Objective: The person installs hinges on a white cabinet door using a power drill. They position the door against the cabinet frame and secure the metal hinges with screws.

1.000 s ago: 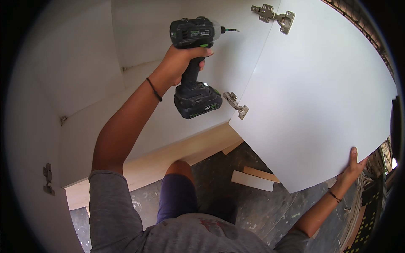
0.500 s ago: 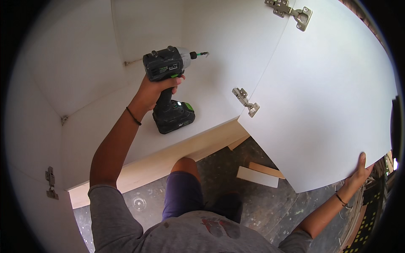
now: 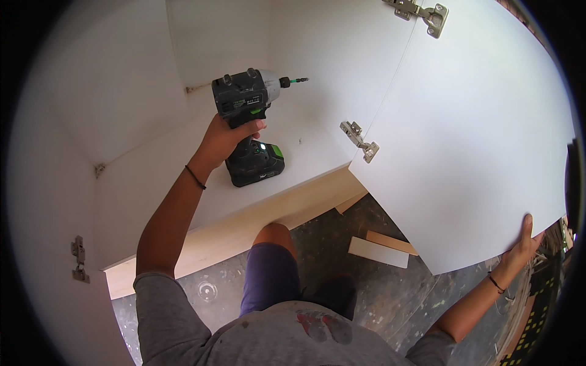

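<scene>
Drill (image 3: pixel 238 97) in the left grip (image 3: pixel 229 139), wrapped around the handle between the bulky top and the battery (image 3: pixel 259 168), probably to balance the weight at both ends. Bit (image 3: pixel 299 80) pointing right, clear of any hinge. Held in front of the open white cabinet (image 3: pixel 213 36), low enough for the battery to overlap the bottom board (image 3: pixel 311 149) in view; seemingly not resting on it, though hard to tell. Right grip (image 3: pixel 522 247) closed over the outer edge of the cabinet door (image 3: pixel 476 140), thumb on the near face, other fingers mostly hidden behind; presumably to support the free side and prevent swinging. Well apart from the hinged side, so likely good leverage for little effort. Between door and side wall (image 3: pixel 366 67), 2 metal hinges (image 3: pixel 370 151), 1 near the bottom corner and 1 higher up, spaced perhaps to share the load. At far left, 1 more hinge (image 3: pixel 79 259) on another panel (image 3: pixel 73 311). Below, on the dark floor (image 3: pixel 397 305), 2 short strips of board (image 3: pixel 378 252), near the door's lower corner.
</scene>
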A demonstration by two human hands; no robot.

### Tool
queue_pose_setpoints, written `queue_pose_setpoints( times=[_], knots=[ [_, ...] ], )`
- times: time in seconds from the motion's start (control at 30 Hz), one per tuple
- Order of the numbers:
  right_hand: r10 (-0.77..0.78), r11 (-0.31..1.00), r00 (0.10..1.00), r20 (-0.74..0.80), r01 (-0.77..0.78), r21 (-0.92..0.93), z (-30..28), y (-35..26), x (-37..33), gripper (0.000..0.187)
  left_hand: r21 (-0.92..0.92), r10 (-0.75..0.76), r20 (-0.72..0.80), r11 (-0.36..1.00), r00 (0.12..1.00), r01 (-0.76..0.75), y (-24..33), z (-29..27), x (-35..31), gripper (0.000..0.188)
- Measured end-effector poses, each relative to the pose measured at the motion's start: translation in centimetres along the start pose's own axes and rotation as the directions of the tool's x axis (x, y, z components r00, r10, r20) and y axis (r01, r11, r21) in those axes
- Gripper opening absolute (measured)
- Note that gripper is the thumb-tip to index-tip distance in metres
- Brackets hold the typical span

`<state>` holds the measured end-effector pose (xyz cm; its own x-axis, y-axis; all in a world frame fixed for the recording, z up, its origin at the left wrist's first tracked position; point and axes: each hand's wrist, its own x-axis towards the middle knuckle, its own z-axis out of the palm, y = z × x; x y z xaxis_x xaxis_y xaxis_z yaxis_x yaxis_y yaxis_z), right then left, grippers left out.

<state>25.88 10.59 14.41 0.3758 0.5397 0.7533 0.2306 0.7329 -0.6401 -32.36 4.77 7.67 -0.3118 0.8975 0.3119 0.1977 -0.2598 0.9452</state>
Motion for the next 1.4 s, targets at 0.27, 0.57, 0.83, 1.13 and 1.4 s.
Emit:
queue_pose_setpoints(
  times=[0.27,0.57,0.83,1.13,1.4],
  knots=[
    [0.067,0.994,0.997,0.041,-0.07,0.087,-1.0,0.8,-0.3,0.052,-0.361,-0.045,-0.017,0.932,0.999,0.036,2.0,5.8,-2.5,0.034],
    [0.086,0.991,0.994,0.063,-0.091,0.096,-0.9,0.7,-0.3,0.054,-0.575,-0.201,0.133,0.782,0.971,0.241,-2.0,13.0,-3.0,0.034],
    [0.053,0.993,0.998,0.039,-0.057,0.105,-0.5,0.1,-0.6,0.055,-0.571,-0.276,0.071,0.777,0.958,0.266,-4.0,16.2,-2.3,0.031],
    [0.067,0.994,0.997,0.035,-0.069,0.085,-0.4,0.1,-0.5,0.056,-0.57,-0.264,0.063,0.782,0.962,0.252,-4.9,16.8,-2.0,0.028],
    [0.042,0.997,0.998,0.053,-0.045,0.063,-0.7,0.4,-0.3,0.054,-0.581,-0.242,-0.007,0.791,0.97,0.193,-5.0,17.6,-2.4,0.026]
  ],
)
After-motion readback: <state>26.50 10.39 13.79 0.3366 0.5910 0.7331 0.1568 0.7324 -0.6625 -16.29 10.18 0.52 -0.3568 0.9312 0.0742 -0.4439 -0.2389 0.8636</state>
